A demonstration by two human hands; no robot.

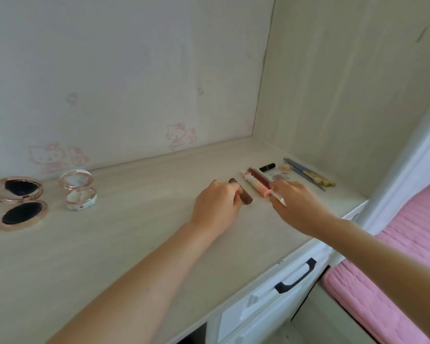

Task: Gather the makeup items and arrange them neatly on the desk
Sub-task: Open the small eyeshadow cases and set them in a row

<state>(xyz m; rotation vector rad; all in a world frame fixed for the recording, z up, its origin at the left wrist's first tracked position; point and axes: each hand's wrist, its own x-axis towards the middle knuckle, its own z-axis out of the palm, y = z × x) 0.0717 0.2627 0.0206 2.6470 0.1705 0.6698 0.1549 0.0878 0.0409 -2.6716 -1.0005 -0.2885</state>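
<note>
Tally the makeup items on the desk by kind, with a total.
Open compacts: 2, gold and white
Tubes or sticks: 4, brown, pink, dark red, black
Slim pencils or brushes: about 2
Small unclear pieces: 2
Total: about 10

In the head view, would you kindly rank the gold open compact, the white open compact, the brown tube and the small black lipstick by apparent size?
1. Gold open compact, largest.
2. White open compact.
3. Brown tube, partly hidden by the left hand.
4. Black lipstick, smallest, though it lies farthest from the camera, which shrinks it.
</note>
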